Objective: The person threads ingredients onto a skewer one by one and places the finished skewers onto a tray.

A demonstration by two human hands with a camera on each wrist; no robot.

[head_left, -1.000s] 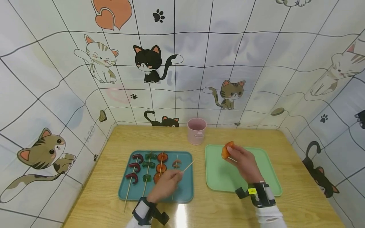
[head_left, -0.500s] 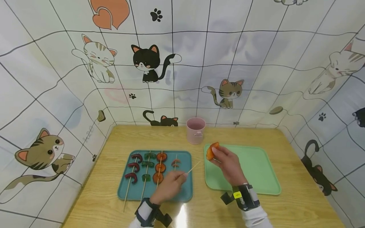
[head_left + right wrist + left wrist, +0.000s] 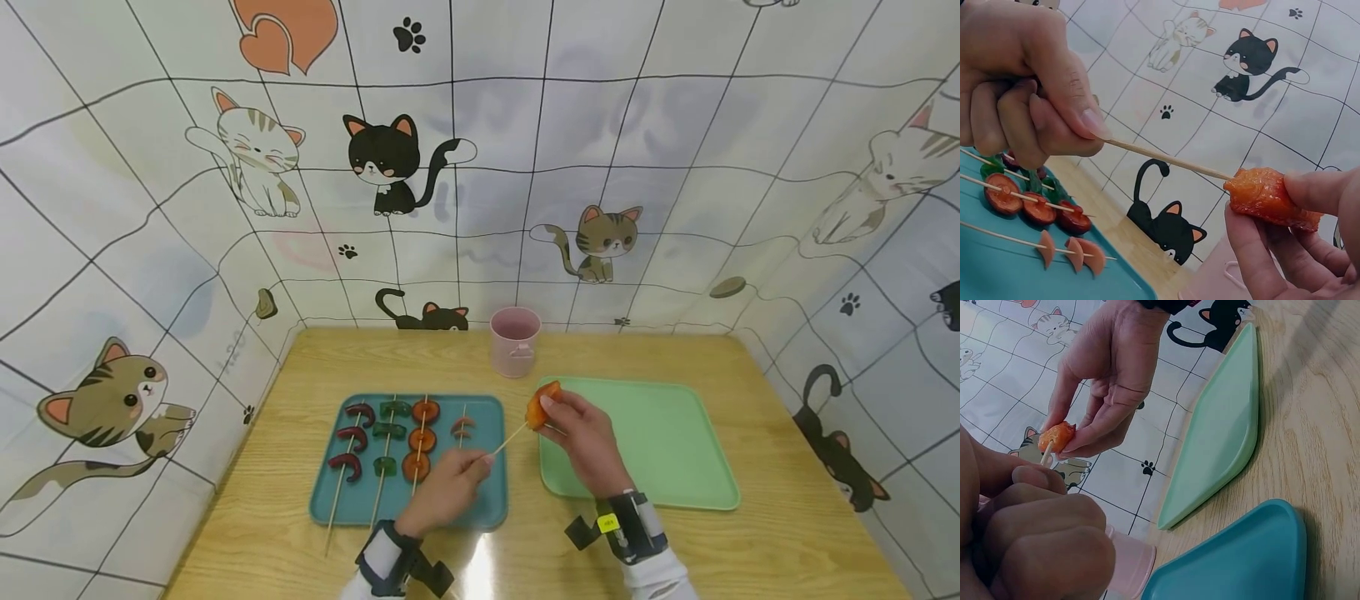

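My left hand [image 3: 448,492] grips a thin wooden skewer [image 3: 1166,159], fingers curled round it and thumb on top. The skewer points up and to the right. Its tip meets one end of a glossy orange piece of food [image 3: 1266,194]; how deep it sits inside, I cannot tell. My right hand [image 3: 588,437] pinches that piece between thumb and fingers, above the left edge of the green tray [image 3: 667,442]. Below my left hand lies the blue tray [image 3: 487,421]. It bears skewers with dark red curled pieces [image 3: 351,437], green pieces [image 3: 388,431], reddish round slices [image 3: 422,440] and pink wedges [image 3: 1075,253].
A pink cup [image 3: 514,343] with a handle stands at the back of the wooden table [image 3: 637,354], near the wall. Cat-patterned sheeting [image 3: 495,200] encloses the table at the back and sides. Some skewer ends stick out over the blue tray's front edge.
My right hand has moved left with the orange piece, from over the green tray to the skewer's tip. My left hand has shifted slightly right, and the tip now touches the piece.
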